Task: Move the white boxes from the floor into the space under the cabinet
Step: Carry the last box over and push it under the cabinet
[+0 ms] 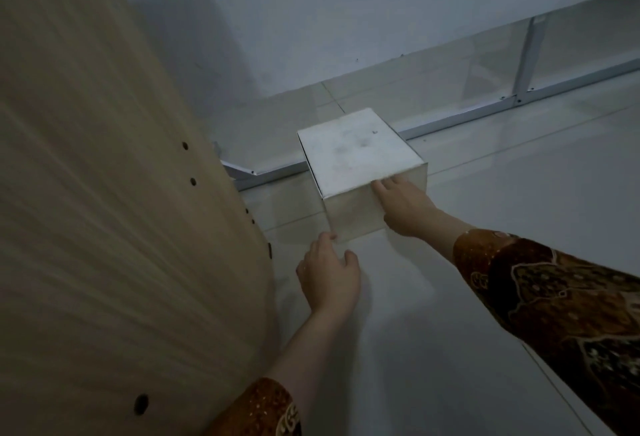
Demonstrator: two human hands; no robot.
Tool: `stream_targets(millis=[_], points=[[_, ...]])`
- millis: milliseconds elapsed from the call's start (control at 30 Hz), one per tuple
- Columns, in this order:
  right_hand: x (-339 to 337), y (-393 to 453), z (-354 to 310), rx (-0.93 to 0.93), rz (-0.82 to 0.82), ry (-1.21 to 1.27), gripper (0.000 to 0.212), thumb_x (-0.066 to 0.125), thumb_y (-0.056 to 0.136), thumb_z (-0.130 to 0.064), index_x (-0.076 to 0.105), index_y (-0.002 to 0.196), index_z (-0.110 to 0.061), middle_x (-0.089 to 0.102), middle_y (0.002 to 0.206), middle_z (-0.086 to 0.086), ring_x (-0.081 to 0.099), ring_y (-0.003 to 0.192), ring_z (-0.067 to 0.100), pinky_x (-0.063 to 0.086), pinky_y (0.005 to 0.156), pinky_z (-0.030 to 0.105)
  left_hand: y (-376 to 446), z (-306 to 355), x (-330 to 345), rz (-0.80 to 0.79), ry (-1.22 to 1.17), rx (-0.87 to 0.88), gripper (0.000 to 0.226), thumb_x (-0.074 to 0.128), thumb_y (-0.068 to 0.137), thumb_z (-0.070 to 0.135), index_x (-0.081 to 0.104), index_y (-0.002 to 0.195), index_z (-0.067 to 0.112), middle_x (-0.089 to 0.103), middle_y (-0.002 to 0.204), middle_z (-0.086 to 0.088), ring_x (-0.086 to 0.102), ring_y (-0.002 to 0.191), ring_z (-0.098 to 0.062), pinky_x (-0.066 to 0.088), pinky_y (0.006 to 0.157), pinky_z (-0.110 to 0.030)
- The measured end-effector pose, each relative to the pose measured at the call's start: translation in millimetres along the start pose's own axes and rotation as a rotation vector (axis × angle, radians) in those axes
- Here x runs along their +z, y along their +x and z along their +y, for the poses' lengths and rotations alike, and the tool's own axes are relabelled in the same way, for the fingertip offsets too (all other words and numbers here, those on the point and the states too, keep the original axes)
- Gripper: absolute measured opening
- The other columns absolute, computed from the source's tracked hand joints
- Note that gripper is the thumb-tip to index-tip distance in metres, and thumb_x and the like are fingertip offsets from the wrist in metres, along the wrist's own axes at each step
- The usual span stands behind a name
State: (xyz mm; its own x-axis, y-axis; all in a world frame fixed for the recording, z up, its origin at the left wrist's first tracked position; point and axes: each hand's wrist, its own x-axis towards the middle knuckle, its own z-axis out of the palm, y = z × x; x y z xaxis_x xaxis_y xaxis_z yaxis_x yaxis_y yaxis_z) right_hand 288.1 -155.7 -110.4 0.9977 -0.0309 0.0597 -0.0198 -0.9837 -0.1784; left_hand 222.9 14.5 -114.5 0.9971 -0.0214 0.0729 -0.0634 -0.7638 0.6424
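Pushing a box [356, 155] on the floor [485, 227].
My right hand [403, 208] lies flat on its near side; my left hand [329, 276], fingers loosely curled, touches its bottom corner, mid-frame.

A white box [353, 155], faintly smudged grey on top, is seen on a glossy pale grey-white tiled floor [485, 193]. The cabinet panel [104, 193] is coloured light beige with a fine wood grain and dotted with dark round holes. Both sleeves [561, 304] are patterned in brown and orange batik with cream motifs.
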Motion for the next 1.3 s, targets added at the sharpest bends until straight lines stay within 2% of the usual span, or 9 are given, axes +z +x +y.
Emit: stream_targets(millis=[100,167,233,367,467,567,800,1033,1300], points=[[-12,8,-1,0.0,-0.025,0.0,0.038,0.052,0.085,-0.01,0.044,0.122,-0.007,0.049,0.118,0.017,0.052,0.103,0.034,0.04,0.072,0.035,14,5,-1,0.026,0.035,0.025,0.041,0.053,0.087,0.022,0.051,0.126,0.011,0.058,0.127,-0.007,0.053,0.117,-0.026,0.037,0.103,-0.036],[-16,17,4,-0.034,0.078,-0.106,0.044,0.052,0.085,-0.019,0.044,0.127,-0.009,0.045,0.13,0.016,0.045,0.116,0.033,0.04,0.09,0.038,34,14,-1,0.018,0.009,0.032,0.044,0.052,0.088,0.023,0.048,0.131,0.01,0.054,0.131,-0.01,0.05,0.121,-0.028,0.037,0.102,-0.037],[-19,25,14,0.07,0.07,-0.079,0.061,0.052,0.087,-0.03,0.029,0.143,-0.017,0.022,0.152,0.018,0.024,0.138,0.037,0.026,0.11,0.048,60,27,-4,-0.011,-0.1,-0.048,0.045,0.049,0.091,0.023,0.044,0.134,0.009,0.05,0.136,-0.012,0.049,0.123,-0.03,0.039,0.101,-0.037],[-11,37,39,0.311,-0.122,0.196,0.073,0.047,0.092,-0.046,0.009,0.15,-0.024,-0.012,0.157,0.021,-0.01,0.144,0.04,0.013,0.115,0.051,112,34,0,-0.142,-0.256,-0.276,0.056,0.052,0.092,0.028,0.037,0.141,0.003,0.043,0.146,-0.016,0.044,0.131,-0.033,0.037,0.104,-0.034],[4,30,43,0.273,-0.04,0.154,0.076,0.053,0.089,-0.044,0.012,0.15,-0.022,-0.004,0.156,0.024,-0.005,0.144,0.039,0.02,0.114,0.049,127,25,14,-0.234,-0.316,-0.264,0.045,0.057,0.087,0.027,0.053,0.128,0.011,0.06,0.132,-0.01,0.058,0.117,-0.028,0.047,0.096,-0.031],[12,18,39,0.274,0.058,0.133,0.077,0.055,0.086,-0.044,0.017,0.149,-0.022,0.006,0.155,0.025,0.009,0.139,0.043,0.025,0.111,0.047,117,19,24,-0.117,-0.389,-0.255,0.035,0.058,0.084,0.019,0.061,0.118,0.016,0.068,0.116,-0.006,0.063,0.106,-0.026,0.045,0.082,-0.023],[12,-24,24,0.279,0.09,0.131,0.081,0.058,0.083,-0.04,0.016,0.149,-0.022,0.004,0.155,0.025,0.008,0.14,0.042,0.026,0.111,0.046,86,14,27,-0.05,-0.436,-0.305,0.058,0.061,0.082,0.027,0.047,0.137,0.016,0.058,0.135,-0.005,0.056,0.121,-0.026,0.044,0.104,-0.034],[0,-77,9,0.33,0.101,0.287,0.066,0.053,0.089,-0.037,0.028,0.147,-0.017,0.011,0.154,0.024,0.012,0.136,0.042,0.028,0.11,0.046,32,15,26,0.107,-0.543,-0.371,0.043,0.065,0.084,0.019,0.052,0.122,0.005,0.062,0.121,-0.011,0.059,0.109,-0.027,0.042,0.087,-0.026],[-5,-120,4,0.371,0.227,0.391,0.041,0.054,0.092,-0.032,0.057,0.129,-0.014,0.035,0.143,0.021,0.027,0.124,0.038,0.037,0.097,0.038,-20,1,18,0.195,-0.452,-0.327,0.029,0.07,0.077,0.015,0.056,0.101,0.007,0.065,0.106,-0.012,0.061,0.098,-0.029,0.047,0.084,-0.032]])
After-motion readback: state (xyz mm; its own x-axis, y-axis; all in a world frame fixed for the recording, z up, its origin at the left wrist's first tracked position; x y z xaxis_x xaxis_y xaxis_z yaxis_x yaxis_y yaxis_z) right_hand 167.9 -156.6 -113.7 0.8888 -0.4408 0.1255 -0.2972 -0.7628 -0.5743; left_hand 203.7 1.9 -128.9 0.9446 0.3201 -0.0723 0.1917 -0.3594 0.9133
